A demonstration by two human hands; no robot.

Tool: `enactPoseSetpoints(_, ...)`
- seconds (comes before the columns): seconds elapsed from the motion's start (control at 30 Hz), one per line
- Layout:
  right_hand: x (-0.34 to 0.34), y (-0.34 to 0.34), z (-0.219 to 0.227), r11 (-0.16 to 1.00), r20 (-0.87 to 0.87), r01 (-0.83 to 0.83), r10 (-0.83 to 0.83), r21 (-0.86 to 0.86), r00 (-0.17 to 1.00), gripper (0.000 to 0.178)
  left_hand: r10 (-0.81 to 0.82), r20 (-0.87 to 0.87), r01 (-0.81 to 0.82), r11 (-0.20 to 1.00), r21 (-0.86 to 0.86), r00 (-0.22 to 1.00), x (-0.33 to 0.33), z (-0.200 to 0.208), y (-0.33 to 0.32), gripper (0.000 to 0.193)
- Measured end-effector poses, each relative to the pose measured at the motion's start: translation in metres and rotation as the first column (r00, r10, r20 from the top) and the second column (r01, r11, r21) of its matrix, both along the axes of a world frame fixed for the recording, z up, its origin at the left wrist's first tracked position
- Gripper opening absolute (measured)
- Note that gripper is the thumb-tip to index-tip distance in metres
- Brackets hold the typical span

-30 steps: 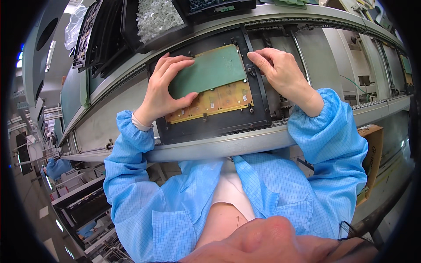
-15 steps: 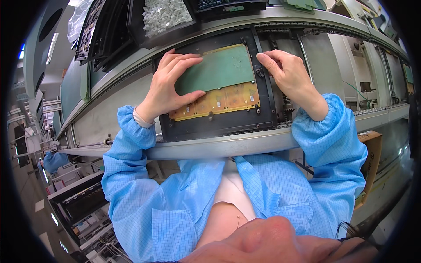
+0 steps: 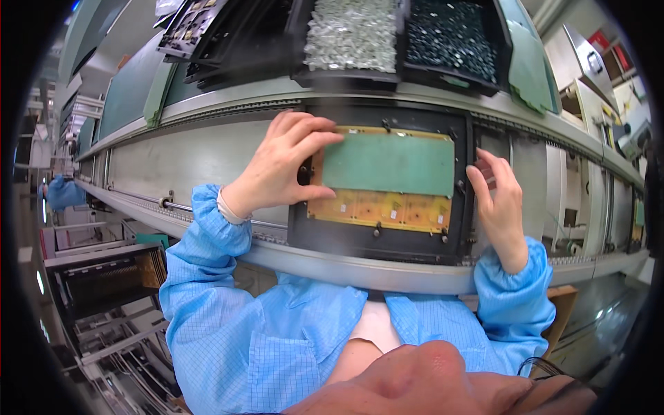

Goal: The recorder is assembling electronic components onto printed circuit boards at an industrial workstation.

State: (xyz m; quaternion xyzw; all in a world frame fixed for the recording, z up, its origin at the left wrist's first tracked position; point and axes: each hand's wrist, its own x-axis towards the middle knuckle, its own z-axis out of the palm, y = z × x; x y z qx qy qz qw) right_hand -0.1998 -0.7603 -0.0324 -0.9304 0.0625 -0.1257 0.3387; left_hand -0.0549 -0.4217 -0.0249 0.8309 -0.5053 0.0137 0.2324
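Observation:
A flat green plate [image 3: 389, 164] lies over the upper part of a yellow-brown circuit board panel [image 3: 391, 212]. The panel sits in a black frame [image 3: 332, 235] with small knobs around it. My left hand [image 3: 283, 160] is open at the plate's left end, fingertips by its upper edge and thumb by its lower corner. Whether the fingertips touch the plate I cannot tell. Just off the frame's right side, my right hand [image 3: 499, 197] is open with thumb and fingers apart, holding nothing.
Metal conveyor rails [image 3: 360, 273] with chains run left to right under the frame. Beyond the far rail stand a bin of clear small parts [image 3: 351, 34], a bin of dark parts [image 3: 453, 41] and black trays [image 3: 242, 41]. A cardboard box [image 3: 561, 311] is below my right arm.
The view has shifted, so the frame appears farther right and lower. My left hand has drawn back toward the plate's left end. My right hand has moved away from the frame's edge.

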Motion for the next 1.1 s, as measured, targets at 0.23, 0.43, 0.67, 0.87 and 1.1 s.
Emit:
enactPoseSetpoints(0.23, 0.041, 0.021, 0.0, 0.973, 0.014, -0.011, 0.015, -0.229, 1.0, 0.047, -0.015, -0.05, 0.014, 1.0, -0.007, 0.999, 0.048, -0.011, 0.009, 0.073)
enactPoseSetpoints(0.43, 0.067, 0.02, -0.012, 0.988, -0.046, -0.017, 0.01, -0.154, 0.999, 0.051, -0.021, -0.062, 0.021, 1.0, 0.005, 0.998, 0.077, -0.022, 0.003, 0.073)
enactPoseSetpoints(0.67, 0.081, 0.014, -0.03, 0.995, -0.058, -0.012, 0.007, -0.098, 0.998, 0.051, -0.016, -0.075, 0.02, 0.998, 0.055, 0.997, 0.089, -0.038, -0.002, 0.077)
enactPoseSetpoints(0.87, 0.069, 0.021, -0.033, 0.996, -0.06, -0.013, 0.008, -0.084, 0.998, 0.043, -0.007, -0.041, 0.004, 0.997, -0.078, 0.999, 0.078, -0.035, 0.02, 0.058)
enactPoseSetpoints(1.1, 0.04, 0.078, 0.008, 0.984, 0.144, -0.038, 0.064, -0.174, 0.988, 0.032, 0.145, -0.939, -0.541, 0.84, -0.05, 0.312, 0.009, -0.055, 0.122, 0.024)
